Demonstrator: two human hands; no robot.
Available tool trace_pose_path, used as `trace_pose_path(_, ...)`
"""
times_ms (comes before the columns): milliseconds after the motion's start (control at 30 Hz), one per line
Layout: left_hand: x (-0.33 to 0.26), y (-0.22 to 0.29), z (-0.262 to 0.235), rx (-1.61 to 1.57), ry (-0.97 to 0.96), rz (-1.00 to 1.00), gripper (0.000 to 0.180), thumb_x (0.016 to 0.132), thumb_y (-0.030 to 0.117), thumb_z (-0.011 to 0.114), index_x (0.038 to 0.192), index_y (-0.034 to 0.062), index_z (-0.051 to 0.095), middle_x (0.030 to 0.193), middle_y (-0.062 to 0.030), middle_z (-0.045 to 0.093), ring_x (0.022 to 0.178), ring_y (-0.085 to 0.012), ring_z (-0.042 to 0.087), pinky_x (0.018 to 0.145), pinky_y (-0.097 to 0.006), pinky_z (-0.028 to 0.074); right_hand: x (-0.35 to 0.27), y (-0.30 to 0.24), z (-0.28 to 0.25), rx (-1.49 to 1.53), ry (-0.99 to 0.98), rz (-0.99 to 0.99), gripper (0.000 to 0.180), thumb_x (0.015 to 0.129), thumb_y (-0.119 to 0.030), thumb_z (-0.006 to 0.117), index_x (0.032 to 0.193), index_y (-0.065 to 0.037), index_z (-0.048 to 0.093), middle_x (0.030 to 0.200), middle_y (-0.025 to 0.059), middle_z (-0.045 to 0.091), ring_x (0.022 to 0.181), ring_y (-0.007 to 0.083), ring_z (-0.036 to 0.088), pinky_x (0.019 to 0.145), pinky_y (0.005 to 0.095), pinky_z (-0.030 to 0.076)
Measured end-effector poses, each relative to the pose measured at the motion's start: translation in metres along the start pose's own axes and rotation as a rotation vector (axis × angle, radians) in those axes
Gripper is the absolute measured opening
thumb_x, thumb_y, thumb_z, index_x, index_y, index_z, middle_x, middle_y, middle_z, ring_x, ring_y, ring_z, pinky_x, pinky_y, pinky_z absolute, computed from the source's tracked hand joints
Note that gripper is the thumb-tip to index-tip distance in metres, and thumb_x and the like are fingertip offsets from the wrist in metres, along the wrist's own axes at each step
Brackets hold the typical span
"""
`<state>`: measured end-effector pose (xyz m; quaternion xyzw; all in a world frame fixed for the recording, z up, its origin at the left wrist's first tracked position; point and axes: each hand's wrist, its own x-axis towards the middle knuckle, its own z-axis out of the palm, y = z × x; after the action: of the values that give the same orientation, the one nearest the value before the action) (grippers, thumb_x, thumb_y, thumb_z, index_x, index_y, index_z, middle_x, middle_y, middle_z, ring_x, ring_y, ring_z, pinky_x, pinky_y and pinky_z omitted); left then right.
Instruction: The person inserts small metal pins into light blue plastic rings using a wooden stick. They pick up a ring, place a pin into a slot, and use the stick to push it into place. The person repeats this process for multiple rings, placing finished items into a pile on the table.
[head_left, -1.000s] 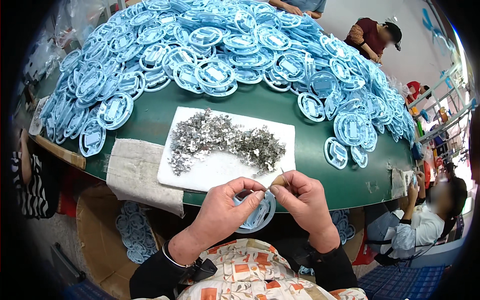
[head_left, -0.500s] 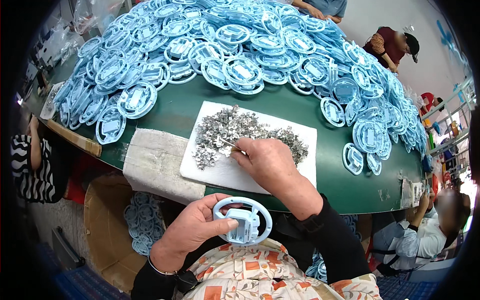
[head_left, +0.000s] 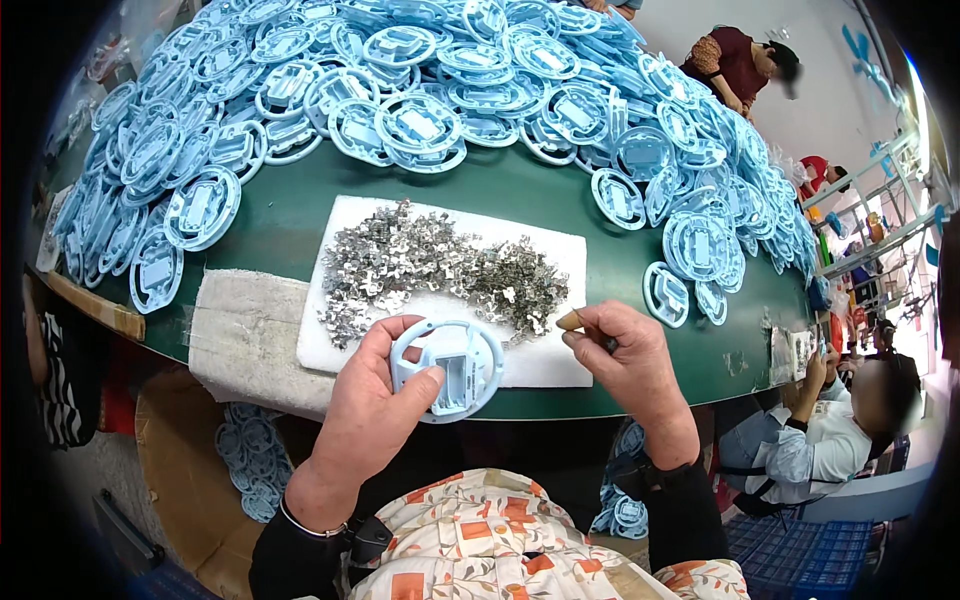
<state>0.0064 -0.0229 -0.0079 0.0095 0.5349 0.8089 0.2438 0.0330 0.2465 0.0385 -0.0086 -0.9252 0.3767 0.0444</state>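
Note:
My left hand [head_left: 375,405] grips a light blue plastic toy steering wheel [head_left: 456,378] by its left side, thumb pressed on the face beside the recessed compartment. The wheel is held over the near edge of a white foam board [head_left: 550,368]. On that board lies a heap of small silver metal clips [head_left: 390,262]. To the right of the wheel, my right hand [head_left: 640,365] is closed in a pinch, with a brown cover on one fingertip. What it pinches is too small and hidden to make out.
A big pile of similar blue wheels [head_left: 420,120] covers the far part of the green table [head_left: 285,225]. Left of the board lies a whitish wrapped block [head_left: 245,325]. Below the table, a cardboard box [head_left: 170,430] stands beside more wheels. Other people sit or stand around.
My right hand has left the metal clips and moved right and nearer to me. The left hand has raised the wheel toward the board. The whole view has shifted slightly.

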Motion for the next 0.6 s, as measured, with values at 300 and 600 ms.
trace_pose_path(300,0.007,0.005,0.005,0.144,0.071,-0.001,0.043,0.094,0.001,0.06,0.136,-0.0052,0.048,0.119,-0.0095,0.061,0.105,-0.0109,0.062,0.089,-0.026,0.053,-0.005,0.005,0.038,-0.282,0.077,-0.194,0.014,0.08,-0.009,0.075,0.092,-0.007,0.069,0.084,0.0084,0.066,0.068,0.0297,0.067,0.06,0.0372,0.054)
trace_pose_path(600,0.006,0.003,0.026,0.34,0.004,0.135,0.042,0.088,-0.001,0.057,0.13,0.0018,0.058,0.113,-0.0002,0.057,0.096,-0.0066,0.052,0.088,-0.024,0.045,-0.011,0.013,0.03,0.164,0.129,-0.028,0.01,0.083,0.0,0.074,0.09,0.0,0.067,0.078,0.0047,0.063,0.062,0.0083,0.059,0.056,0.0235,0.047)
